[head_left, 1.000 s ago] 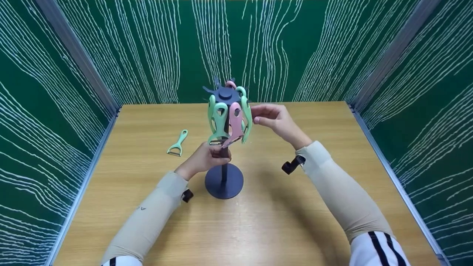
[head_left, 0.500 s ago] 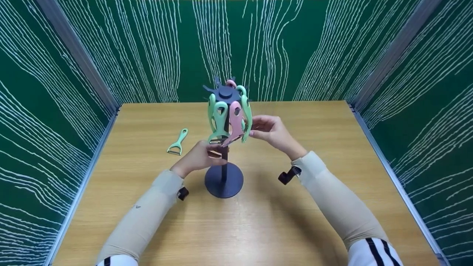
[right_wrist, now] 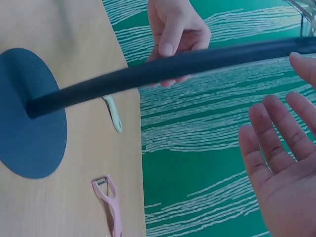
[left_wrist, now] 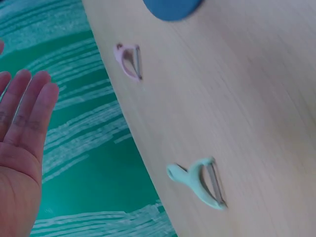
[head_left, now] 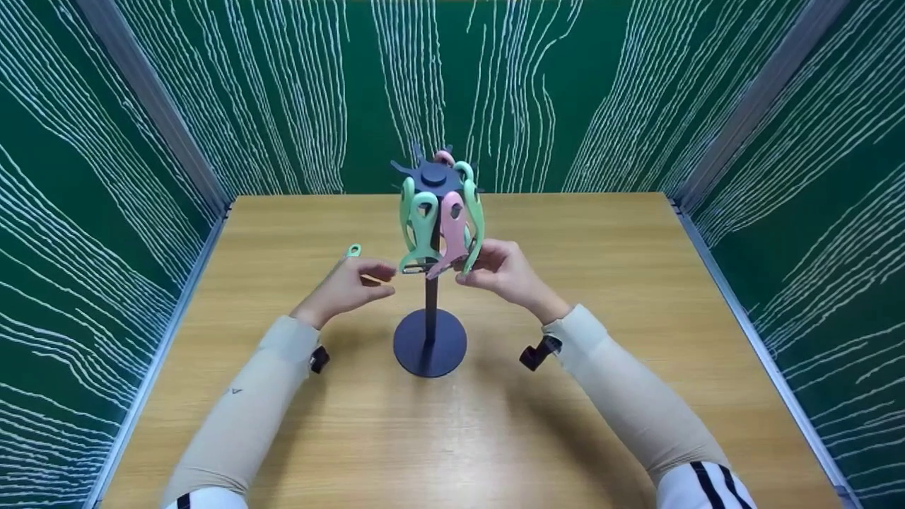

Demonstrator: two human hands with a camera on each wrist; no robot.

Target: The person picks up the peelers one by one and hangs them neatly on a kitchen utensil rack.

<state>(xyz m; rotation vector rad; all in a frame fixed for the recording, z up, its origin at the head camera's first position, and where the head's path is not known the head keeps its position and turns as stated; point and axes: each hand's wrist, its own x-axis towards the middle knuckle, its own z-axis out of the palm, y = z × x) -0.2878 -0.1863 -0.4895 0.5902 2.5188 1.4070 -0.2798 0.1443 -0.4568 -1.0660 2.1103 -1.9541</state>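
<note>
A dark blue peeler stand [head_left: 430, 343] with a round base and a vertical post stands at the centre of the wooden table [head_left: 495, 424]. Several green peelers [head_left: 418, 233] and one pink peeler [head_left: 450, 235] hang by their handle loops from the hooks at the top of the stand. The right hand [head_left: 500, 272] is at the lower right of the hanging cluster, its fingertips at the blade end of the rightmost green peeler; the head view does not show clearly whether they pinch it, and the right wrist view shows the fingers [right_wrist: 276, 148] extended and relaxed with nothing enclosed. The left hand [head_left: 350, 284] is just left of the post, apart from the stand, holding nothing; the left wrist view shows its fingers [left_wrist: 27, 106] straight and together. A loose green peeler [left_wrist: 200, 180] lies flat on the table to the left of the left hand, mostly hidden behind it in the head view. A loose pink peeler [left_wrist: 129, 60] lies flat on the table beyond the stand base.
</note>
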